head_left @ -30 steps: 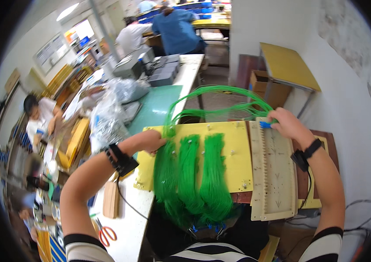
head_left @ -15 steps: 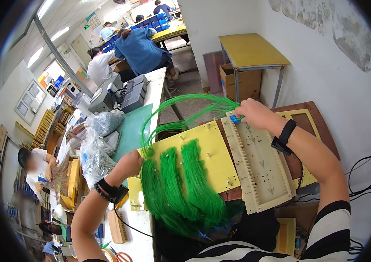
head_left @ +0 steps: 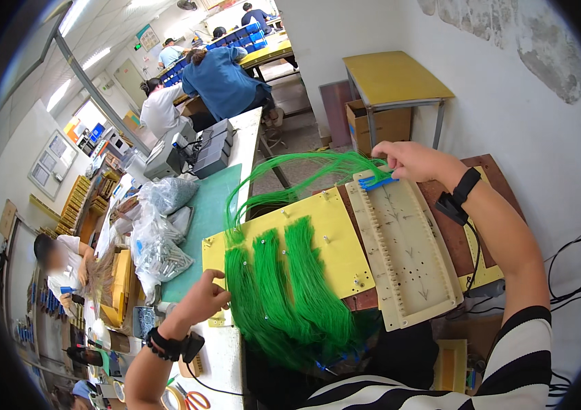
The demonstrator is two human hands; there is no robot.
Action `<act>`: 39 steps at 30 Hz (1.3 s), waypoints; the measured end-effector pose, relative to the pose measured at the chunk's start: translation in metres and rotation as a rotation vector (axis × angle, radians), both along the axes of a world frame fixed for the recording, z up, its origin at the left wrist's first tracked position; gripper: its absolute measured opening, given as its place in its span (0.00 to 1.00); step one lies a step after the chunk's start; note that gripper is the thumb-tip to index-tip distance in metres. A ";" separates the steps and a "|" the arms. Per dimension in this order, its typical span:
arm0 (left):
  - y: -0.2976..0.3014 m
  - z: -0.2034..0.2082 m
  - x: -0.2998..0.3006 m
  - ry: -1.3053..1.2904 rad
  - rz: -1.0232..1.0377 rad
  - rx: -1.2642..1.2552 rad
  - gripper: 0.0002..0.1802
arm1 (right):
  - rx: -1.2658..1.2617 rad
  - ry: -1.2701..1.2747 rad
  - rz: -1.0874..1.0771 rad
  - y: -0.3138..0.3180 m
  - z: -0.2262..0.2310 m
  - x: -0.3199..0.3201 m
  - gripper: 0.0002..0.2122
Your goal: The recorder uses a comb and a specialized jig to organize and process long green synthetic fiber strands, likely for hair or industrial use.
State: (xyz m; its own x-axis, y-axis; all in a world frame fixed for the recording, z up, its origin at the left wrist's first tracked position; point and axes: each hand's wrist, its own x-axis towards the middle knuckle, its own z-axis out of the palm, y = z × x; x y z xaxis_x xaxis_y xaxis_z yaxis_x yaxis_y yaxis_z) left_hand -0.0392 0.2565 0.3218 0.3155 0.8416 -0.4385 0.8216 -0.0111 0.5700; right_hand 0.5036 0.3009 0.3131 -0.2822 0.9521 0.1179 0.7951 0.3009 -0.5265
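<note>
My right hand (head_left: 410, 162) is curled over the top end of a cream pegged board (head_left: 410, 253). Its fingers close around the ends of some long thin green wires (head_left: 304, 160), whose blue tips (head_left: 378, 183) lie across the board just below the hand. From there the wires arc left, down to the leftmost green bundle (head_left: 239, 280). My left hand (head_left: 205, 299) hovers by that bundle's left side, fingers apart and holding nothing. Two more green bundles, a middle one (head_left: 273, 273) and a right one (head_left: 307, 260), lie on a yellow board (head_left: 338, 232) with metal posts.
A brown board (head_left: 502, 191) lies under the pegged board. On the left bench are a green mat (head_left: 219, 195), clear plastic bags (head_left: 160, 239) and orange-handled scissors (head_left: 197, 400). A yellow table (head_left: 396, 75) stands beyond. Several people sit working farther off; black cables (head_left: 577, 290) hang at right.
My left hand has moved off the wires, down and left, and its fingers have opened. My right hand has shifted slightly up and right, exposing more of the blue tips.
</note>
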 end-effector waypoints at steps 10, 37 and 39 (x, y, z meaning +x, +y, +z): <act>-0.016 -0.039 -0.021 0.004 0.040 0.203 0.13 | 0.215 -0.247 -0.037 -0.002 -0.037 0.015 0.04; -0.165 -0.071 -0.034 -0.435 0.400 -0.069 0.23 | 0.057 -0.661 -0.140 -0.048 0.028 -0.097 0.16; -0.184 -0.076 -0.037 -0.610 0.392 -0.018 0.21 | 0.173 -0.264 0.216 -0.115 0.055 -0.155 0.16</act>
